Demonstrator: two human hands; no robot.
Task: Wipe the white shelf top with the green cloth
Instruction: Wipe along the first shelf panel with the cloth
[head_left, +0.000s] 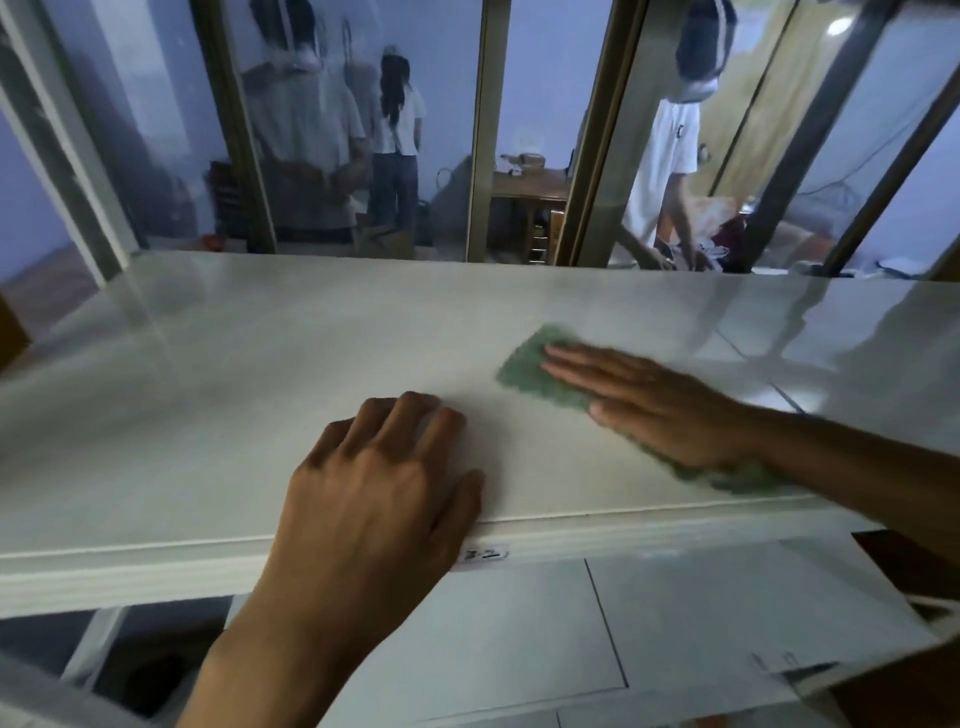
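At frame right, pressing the thin green cloth (540, 382) flat under the straight-fingered right hand (660, 402), wiping the glossy white shelf top (249, 364); bracing with the loosely curled, empty left hand (384, 478).

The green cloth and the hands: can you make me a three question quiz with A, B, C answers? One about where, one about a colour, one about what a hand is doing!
1. Where is the green cloth?
A. Hanging off the front edge
B. Flat on the white shelf top, under the right hand
C. Rolled up in the left hand

2. What colour is the surface being wiped?
A. White
B. Red
C. Black

3. How does the right hand lie on the cloth?
A. Fist closed round it
B. Pinching one corner
C. Fingers straight, pressing down flat

Answers:
1 B, the cloth lies spread on the shelf top with the right hand over it.
2 A, the shelf top is pale and glossy white.
3 C, the fingers lie flat and straight across the cloth.
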